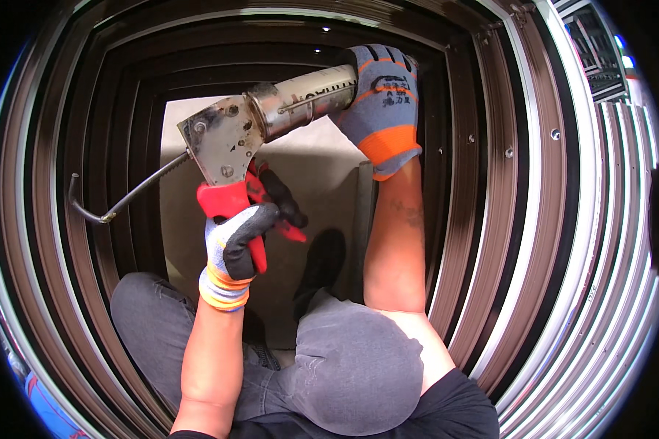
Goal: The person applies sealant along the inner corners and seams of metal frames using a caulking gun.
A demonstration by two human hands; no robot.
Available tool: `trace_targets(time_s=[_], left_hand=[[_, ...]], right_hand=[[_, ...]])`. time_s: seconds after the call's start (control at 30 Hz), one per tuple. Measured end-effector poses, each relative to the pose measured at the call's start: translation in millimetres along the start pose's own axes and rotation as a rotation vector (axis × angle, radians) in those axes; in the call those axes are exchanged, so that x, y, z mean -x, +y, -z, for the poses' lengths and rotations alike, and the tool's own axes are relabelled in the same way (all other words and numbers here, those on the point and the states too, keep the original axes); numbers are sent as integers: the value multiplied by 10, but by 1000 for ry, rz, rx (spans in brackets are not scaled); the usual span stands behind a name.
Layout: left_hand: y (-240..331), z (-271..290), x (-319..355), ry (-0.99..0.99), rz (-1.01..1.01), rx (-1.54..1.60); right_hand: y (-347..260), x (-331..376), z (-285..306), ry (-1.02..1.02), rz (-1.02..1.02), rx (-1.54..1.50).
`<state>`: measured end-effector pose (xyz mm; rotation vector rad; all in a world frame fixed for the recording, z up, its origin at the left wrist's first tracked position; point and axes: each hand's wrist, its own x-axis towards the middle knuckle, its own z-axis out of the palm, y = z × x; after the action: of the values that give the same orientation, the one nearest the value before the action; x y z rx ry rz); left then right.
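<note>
A caulking gun (218, 143) with a worn metal body hangs tilted in front of me. My left hand (236, 241), in a pale glove with black fingertips and an orange cuff, is wrapped round its red handle. The red trigger (294, 233) shows beyond the fingers. From the gun's back end a bent metal rod (135, 192) sticks out to the left. A pale printed sealant tube (326, 86) fills the front of the gun. Around the tube's far end closes my right hand (385, 102), in a grey and orange glove, beside the frame corner; the fingertips and nozzle are hidden.
Stacked dark brown metal frames (516, 139) surround me on several sides, with screws or holes along their faces. Long silver profiles (619, 219) lie to the right. Pale floor (329, 172) shows inside the frames, and my knees are bent below my arms.
</note>
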<state>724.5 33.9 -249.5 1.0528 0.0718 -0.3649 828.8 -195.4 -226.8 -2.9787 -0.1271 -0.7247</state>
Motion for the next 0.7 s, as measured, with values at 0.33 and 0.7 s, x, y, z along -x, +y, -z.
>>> trace_targets(time_s=[0.33, 0.7], left_hand=[[17, 501, 166, 198, 51, 89], [-786, 410, -17, 87, 22, 185]], right_hand=[[-356, 45, -15, -187, 42, 4], [37, 223, -462, -135, 108, 45]])
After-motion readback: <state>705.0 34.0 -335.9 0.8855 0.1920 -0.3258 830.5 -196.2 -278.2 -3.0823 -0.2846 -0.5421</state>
